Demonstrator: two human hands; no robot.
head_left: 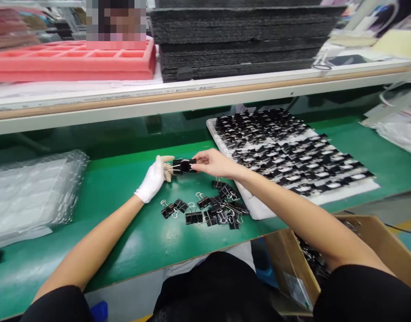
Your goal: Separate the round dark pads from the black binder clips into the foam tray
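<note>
My left hand (156, 175), in a white glove with bare-looking fingertips, grips a black binder clip (177, 166) by its silver wire handles. My bare right hand (210, 163) pinches the right end of a black part (186, 166) that meets the clip; its exact shape is hard to make out. Below both hands, several loose black binder clips (194, 218) lie in a pile on the green tabletop (132, 241). To the right, a white padded board (254, 205) carries rows of black clipped pieces (292, 156).
Clear plastic trays (34, 192) are stacked at the left. A shelf (178, 96) crosses behind, bearing a pink foam tray (74, 67) and black foam sheets (239, 42). A cardboard box (289, 259) with clips stands below the table's right edge. A blurred person (116, 20) is beyond the shelf.
</note>
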